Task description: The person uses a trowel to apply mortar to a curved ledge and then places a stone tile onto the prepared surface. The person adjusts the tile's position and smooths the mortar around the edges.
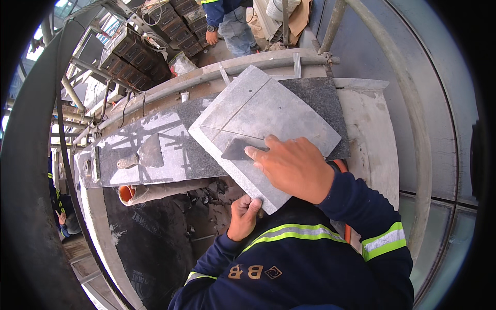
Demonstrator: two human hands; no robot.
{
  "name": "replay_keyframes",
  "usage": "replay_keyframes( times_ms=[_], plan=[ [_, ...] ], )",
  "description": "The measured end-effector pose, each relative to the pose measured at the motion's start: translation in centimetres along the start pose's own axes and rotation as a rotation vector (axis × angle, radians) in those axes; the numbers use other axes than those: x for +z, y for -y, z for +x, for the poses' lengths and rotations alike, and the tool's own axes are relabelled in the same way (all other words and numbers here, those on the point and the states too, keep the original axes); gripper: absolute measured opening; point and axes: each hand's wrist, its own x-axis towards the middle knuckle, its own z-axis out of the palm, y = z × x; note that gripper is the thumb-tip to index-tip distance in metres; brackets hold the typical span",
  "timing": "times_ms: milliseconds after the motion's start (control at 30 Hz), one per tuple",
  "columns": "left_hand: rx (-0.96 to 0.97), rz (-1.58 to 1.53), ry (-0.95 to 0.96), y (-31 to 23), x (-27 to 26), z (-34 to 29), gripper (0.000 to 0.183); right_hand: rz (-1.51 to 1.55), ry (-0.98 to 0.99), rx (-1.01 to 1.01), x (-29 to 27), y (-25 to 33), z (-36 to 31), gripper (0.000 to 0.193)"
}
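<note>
A pale grey stone slab [289, 111] with lines across its face lies tilted over a long dark granite slab [315, 95]. My left hand [243, 218] is closed on its near edge, thumb on the edge face. With my right hand [297, 168] I hold a small dark grey flat piece [237, 150] against the slab near its left edge. The fingers are bent over it and hide part of it, so its exact kind cannot be told. A putty knife [150, 151] with a worn handle lies on the granite to the left, apart from both hands.
Below the granite, an orange pipe [127, 194] in a grey wrap lies beside rubble and dark sheeting [150, 248]. Scaffold tubes [413, 88] and a cable surround me. Beyond the ledge are stacked dark blocks [134, 57] and a person [232, 26]; another person is at far left.
</note>
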Motion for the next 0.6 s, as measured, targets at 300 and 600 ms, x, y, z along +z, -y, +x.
replay_keyframes(
  times_ms=[300, 600],
  plan=[
    [0.004, -0.038, 0.025, 0.1, -0.4, 0.2, 0.033, -0.035, 0.352, 0.463, -6.9, 0.8, -8.3, 0.031],
    [0.009, -0.007, 0.087, -0.3, -1.0, 0.7, 0.032, -0.075, 0.209, 0.517, -5.8, -0.3, -9.6, 0.035]
  ],
)
